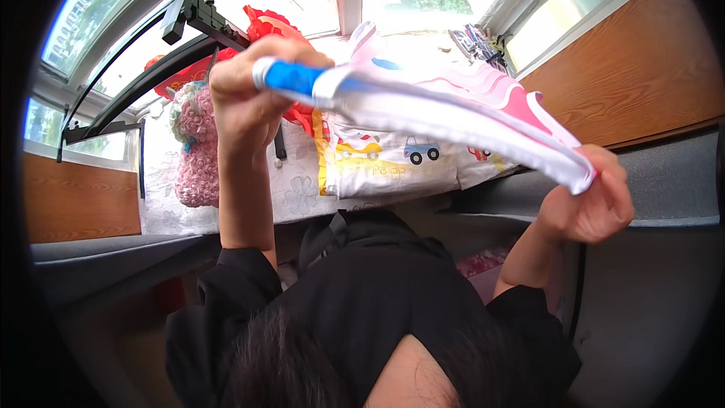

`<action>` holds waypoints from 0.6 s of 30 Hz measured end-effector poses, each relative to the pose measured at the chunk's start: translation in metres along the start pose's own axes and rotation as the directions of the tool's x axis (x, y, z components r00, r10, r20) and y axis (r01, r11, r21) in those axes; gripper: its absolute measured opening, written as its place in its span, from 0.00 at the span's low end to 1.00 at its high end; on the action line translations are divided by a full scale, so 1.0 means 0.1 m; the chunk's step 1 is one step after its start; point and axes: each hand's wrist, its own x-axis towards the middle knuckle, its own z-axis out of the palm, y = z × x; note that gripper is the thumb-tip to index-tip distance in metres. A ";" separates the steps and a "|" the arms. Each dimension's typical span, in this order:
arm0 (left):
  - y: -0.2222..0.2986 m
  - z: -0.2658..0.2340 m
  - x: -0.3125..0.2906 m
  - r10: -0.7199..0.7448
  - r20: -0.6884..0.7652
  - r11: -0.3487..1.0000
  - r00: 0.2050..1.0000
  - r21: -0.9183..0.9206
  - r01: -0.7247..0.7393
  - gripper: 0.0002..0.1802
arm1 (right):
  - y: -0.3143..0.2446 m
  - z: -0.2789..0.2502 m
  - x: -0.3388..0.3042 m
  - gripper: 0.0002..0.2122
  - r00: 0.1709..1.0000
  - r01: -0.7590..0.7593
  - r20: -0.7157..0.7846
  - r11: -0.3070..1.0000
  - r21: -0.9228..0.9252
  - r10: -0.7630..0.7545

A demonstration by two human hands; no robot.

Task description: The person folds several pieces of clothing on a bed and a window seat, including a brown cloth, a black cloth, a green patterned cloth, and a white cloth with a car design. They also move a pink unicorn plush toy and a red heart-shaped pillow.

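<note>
Between my hands a small white, pink and blue garment [438, 125] is stretched, slanting down to the right. My left hand [260, 83], raised higher, is closed on its blue and white end. Lower on the right, my right hand [593, 200] pinches the opposite corner between thumb and fingers. The garment's pink wavy-patterned part hangs behind the white edge. Beneath it, on the table, lies white cloth printed with cartoon cars [377, 170] and trimmed in yellow on the left, partly covered by the held garment.
A pink rose-textured plush figure [198, 155] stands at the table's left, near red ruffled material [264, 21]. A black stand arm [155, 68] arches over the left side. Several small items [479, 44] lie at the back right. Windows and wooden panels [627, 68] surround the white-covered table [170, 215].
</note>
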 end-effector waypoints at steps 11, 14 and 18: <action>0.22 0.21 -1.31 -0.671 0.016 0.739 0.741 -0.057 0.671 0.09 | -0.29 -0.42 -0.87 0.13 0.371 -0.858 0.668 0.513 -0.020 0.646; 0.00 0.03 -1.38 -0.711 -0.165 0.694 0.684 -0.005 0.720 0.09 | 0.02 -0.23 -1.11 0.13 0.302 -0.942 0.619 0.325 0.080 0.725; -0.86 -0.40 -1.58 -0.766 -0.526 0.490 0.369 -0.106 0.865 0.09 | 0.85 0.36 -1.60 0.07 0.192 -0.974 0.527 0.228 -0.003 0.828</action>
